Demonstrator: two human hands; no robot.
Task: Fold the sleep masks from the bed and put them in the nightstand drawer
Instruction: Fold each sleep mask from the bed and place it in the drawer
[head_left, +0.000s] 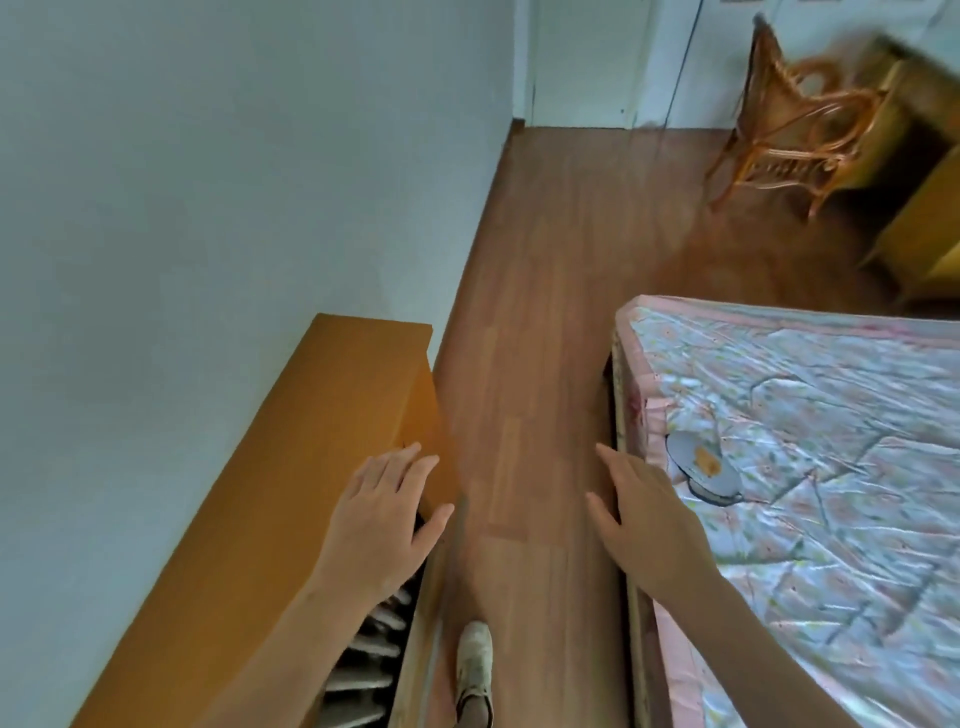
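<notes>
One mask visible: plan around that.
bed (810, 467): right half of frame, quilted pink-and-pale cover, nothing else on it in view.
nightstand (291, 467): orange cabinet, lower left, against the wall.
drawer (415, 597): pulled open at the cabinet's lower edge; pale folded items already lined up inside, too blurred for you to confirm they are masks.
left hand (382, 519): fingers straight, empty, hovering over the drawer's open end.
right hand (649, 525): fingers spread, empty, beside the bed edge, near the mask but not touching.
sleep mask (701, 470): flat, unfolded, at the bed's near-left edge, centre-right of frame.
progress: probably late; you've this mask left to fold and stow.
</notes>
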